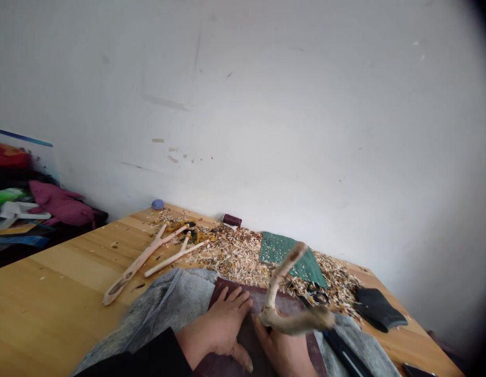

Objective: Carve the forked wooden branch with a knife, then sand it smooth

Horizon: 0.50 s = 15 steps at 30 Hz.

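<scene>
My left hand [223, 327] lies on a dark maroon sheet [262, 296], its fingers spread and holding nothing. Beside it, my right hand [282, 345] is wrapped round the lower part of a forked branch [276, 293], whose two arms rise above the hand, one upward and one toward the right. Part of the right hand is hidden behind the branch. Under the sheet is a grey cloth [168, 309]. A black-handled tool [342, 348] rests on the cloth to the right of the right hand.
Two pale forked sticks [138, 262] [174, 257] lie on the wooden table [50, 293]. Wood shavings [235, 254] spread along the wall, around a green cloth [276, 247]. Scissors [320, 297], a black pouch [378, 308], a maroon roll [232, 220] and a blue ball [157, 204] are also there.
</scene>
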Each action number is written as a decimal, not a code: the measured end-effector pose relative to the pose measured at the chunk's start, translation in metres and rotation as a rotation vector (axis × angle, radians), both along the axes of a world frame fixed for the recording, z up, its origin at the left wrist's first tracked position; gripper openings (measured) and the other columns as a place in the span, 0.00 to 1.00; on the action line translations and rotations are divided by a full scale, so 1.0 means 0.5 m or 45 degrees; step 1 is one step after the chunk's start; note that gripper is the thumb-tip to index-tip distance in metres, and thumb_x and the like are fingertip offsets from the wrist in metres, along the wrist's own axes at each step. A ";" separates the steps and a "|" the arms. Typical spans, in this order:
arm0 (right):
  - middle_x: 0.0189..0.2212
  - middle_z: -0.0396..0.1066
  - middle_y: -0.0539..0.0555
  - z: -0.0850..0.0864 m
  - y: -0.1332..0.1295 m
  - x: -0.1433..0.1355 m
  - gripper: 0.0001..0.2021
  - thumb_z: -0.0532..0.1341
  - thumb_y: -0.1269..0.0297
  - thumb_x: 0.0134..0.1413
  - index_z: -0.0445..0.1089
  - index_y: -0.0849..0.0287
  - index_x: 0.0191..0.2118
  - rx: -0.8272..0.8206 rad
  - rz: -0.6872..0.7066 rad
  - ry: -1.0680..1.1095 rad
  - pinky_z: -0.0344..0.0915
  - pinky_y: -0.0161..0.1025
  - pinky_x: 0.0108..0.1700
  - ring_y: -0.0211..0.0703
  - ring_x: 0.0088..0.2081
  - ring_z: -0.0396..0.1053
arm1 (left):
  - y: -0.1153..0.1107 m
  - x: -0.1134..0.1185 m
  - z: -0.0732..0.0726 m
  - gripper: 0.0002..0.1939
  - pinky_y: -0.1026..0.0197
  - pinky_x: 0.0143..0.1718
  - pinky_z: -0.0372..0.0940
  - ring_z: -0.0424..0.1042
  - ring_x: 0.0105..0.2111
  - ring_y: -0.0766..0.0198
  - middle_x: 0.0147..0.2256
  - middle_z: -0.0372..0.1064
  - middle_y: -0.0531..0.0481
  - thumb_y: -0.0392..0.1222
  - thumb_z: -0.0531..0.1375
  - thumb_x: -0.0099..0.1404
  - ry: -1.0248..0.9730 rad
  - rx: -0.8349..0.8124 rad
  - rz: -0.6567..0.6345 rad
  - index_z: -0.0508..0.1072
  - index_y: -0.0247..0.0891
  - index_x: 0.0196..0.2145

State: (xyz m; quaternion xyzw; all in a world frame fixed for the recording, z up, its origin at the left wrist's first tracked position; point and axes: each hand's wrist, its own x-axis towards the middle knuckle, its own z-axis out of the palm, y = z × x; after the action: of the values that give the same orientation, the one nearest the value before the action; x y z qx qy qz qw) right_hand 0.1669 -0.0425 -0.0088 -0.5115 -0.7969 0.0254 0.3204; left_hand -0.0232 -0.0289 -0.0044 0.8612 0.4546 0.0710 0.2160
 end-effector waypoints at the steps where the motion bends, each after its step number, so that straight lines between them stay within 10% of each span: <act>1: 0.21 0.74 0.58 0.001 -0.001 0.002 0.18 0.54 0.52 0.59 0.73 0.57 0.28 -0.002 -0.033 -0.078 0.61 0.37 0.26 0.47 0.22 0.72 | -0.001 0.001 0.001 0.63 0.30 0.63 0.32 0.38 0.67 0.35 0.68 0.43 0.35 0.72 0.67 0.40 0.000 -0.004 0.002 0.52 0.41 0.67; 15: 0.28 0.75 0.54 0.027 -0.019 -0.018 0.18 0.57 0.47 0.57 0.73 0.57 0.29 -0.366 0.348 0.377 0.67 0.36 0.35 0.44 0.31 0.72 | 0.004 0.000 -0.001 0.64 0.28 0.62 0.33 0.37 0.67 0.37 0.68 0.43 0.35 0.71 0.68 0.40 0.033 -0.005 -0.005 0.49 0.42 0.67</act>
State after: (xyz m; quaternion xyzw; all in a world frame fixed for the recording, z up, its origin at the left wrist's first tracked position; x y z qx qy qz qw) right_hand 0.1582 -0.0518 0.0045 -0.4299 -0.7913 0.2563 0.3512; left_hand -0.0232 -0.0270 -0.0048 0.8624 0.4559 0.0585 0.2121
